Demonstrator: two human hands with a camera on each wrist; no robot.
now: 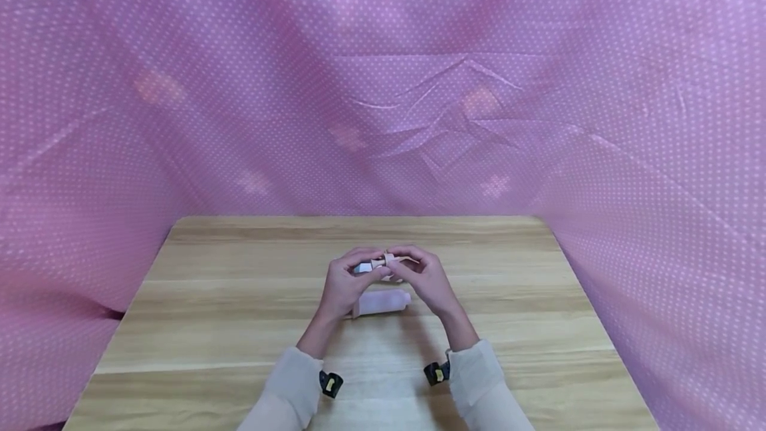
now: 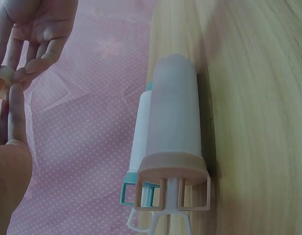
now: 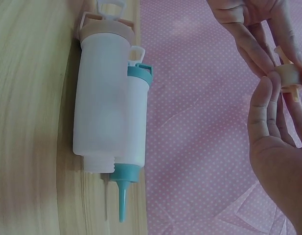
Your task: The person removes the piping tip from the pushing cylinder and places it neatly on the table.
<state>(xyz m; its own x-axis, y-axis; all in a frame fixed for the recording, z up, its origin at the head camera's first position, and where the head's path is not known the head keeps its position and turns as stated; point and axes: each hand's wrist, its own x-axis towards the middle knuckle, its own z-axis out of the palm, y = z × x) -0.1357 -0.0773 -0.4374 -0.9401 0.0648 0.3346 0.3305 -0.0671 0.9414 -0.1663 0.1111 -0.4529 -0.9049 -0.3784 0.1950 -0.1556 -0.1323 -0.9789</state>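
Note:
Both hands meet above the table around a small beige plastic nozzle cap (image 3: 289, 75), a ring with thin prongs. My left hand (image 1: 345, 285) pinches it from the left with thumb and fingers. From the other side, the fingertips of my right hand (image 1: 426, 279) pinch it too. Below the hands lies a large frosted plastic syringe-like tube (image 1: 383, 302), with a beige handled collar (image 2: 173, 166) and a bare threaded neck (image 3: 99, 164). Beyond it lies a slimmer white tube (image 3: 137, 122) with teal ends and a teal nozzle (image 3: 122, 200); in the head view the hands partly cover it.
The wood-grain table (image 1: 209, 298) extends around the tubes. Pink dotted cloth (image 1: 383, 118) hangs behind and at both sides. Dark wrist cameras (image 1: 331, 384) sit by the light sleeves (image 1: 293, 378).

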